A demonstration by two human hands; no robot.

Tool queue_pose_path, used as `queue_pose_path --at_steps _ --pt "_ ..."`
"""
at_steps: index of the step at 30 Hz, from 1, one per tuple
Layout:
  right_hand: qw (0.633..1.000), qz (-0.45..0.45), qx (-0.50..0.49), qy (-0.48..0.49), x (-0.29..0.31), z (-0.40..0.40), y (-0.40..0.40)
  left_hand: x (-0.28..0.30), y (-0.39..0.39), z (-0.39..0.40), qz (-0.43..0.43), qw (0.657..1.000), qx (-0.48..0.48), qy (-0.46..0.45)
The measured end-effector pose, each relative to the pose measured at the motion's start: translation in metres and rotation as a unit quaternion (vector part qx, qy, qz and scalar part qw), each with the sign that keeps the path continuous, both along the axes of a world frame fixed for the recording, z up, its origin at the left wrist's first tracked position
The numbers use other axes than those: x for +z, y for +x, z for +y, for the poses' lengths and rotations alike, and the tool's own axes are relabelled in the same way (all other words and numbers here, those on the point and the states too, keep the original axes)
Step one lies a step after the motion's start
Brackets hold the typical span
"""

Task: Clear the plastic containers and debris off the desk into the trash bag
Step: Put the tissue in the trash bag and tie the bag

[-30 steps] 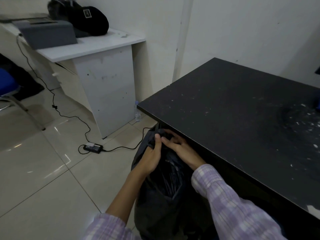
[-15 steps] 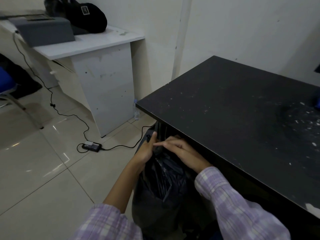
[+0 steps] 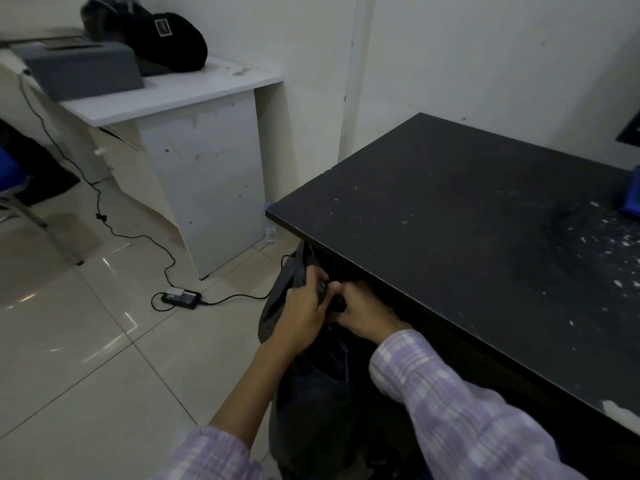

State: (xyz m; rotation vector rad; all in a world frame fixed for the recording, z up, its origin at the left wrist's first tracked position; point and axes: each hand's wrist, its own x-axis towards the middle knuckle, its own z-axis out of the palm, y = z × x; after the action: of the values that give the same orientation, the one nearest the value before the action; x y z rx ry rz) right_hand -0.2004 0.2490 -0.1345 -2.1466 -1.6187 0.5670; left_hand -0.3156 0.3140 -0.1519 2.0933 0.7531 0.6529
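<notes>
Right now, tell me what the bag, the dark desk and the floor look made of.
Bag: thin black plastic film, judging by its crinkled, faintly shiny folds. Dark desk: probably laminated board, matte black, pale chipped edge. Floor: glossy ceramic-looking tiles, with grout lines and reflections.

Crinkled plastic trash bag point(image 3: 311, 393); matt speckled desk point(image 3: 467, 237)

The black surface point(image 3: 450, 237) carries white specks point(image 3: 616, 244) toward its right side. On the tiled floor point(image 3: 86, 341) beside it lie a power brick point(image 3: 180, 298) and its cable point(image 3: 104, 216).
</notes>
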Motion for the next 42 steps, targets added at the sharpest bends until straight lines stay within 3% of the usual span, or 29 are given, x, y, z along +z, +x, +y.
queue_pose_path --at_steps 2,4,7,9,12,15,18,20,24,27,31,34,42 --pt "0.994 -0.104 -0.031 0.017 -0.002 -0.004 -0.001 -0.004 -0.003 -0.001 0.051 0.995 -0.001 0.084" --pt "0.983 -0.172 -0.049 0.039 -0.007 -0.004 -0.003 -0.007 -0.005 -0.003 0.085 0.99 0.027 0.112" --pt "0.976 -0.194 -0.074 0.061 -0.013 0.001 -0.007 -0.006 -0.003 -0.004 0.134 0.982 0.058 0.118" --pt "0.978 -0.178 -0.085 0.07 -0.015 0.003 -0.008 -0.001 -0.002 -0.001 0.129 0.988 0.05 0.062" --pt "0.987 -0.112 -0.068 0.088 -0.016 0.0 -0.005 -0.002 -0.005 -0.002 0.079 0.996 0.032 -0.019" --pt "0.995 0.051 -0.054 0.063 -0.017 -0.006 -0.003 -0.012 -0.012 -0.01 -0.002 0.998 0.061 -0.003" --pt "0.963 0.257 -0.086 0.016 -0.011 -0.008 -0.004 -0.016 -0.014 -0.014 -0.05 0.993 0.095 0.048" --pt "0.935 0.341 -0.098 -0.012 -0.002 -0.006 -0.003 -0.016 -0.015 -0.013 -0.066 0.989 0.103 0.082" --pt "0.913 0.389 -0.121 0.024 0.002 -0.002 -0.005 -0.021 -0.017 -0.017 -0.048 0.981 0.126 0.138" --pt "0.926 0.336 -0.167 0.028 -0.006 -0.001 -0.005 -0.026 -0.017 -0.022 -0.028 0.968 0.13 0.214" --pt "0.924 0.302 -0.233 0.022 -0.016 0.0 -0.008 -0.027 -0.019 -0.016 -0.014 0.908 0.116 0.402" --pt "0.913 0.302 -0.271 0.027 -0.016 0.004 -0.012 -0.017 -0.02 -0.009 0.017 0.86 0.133 0.492" --pt "0.877 0.396 -0.269 -0.044 0.001 0.028 -0.003 -0.005 -0.02 -0.013 0.044 0.824 0.133 0.549"
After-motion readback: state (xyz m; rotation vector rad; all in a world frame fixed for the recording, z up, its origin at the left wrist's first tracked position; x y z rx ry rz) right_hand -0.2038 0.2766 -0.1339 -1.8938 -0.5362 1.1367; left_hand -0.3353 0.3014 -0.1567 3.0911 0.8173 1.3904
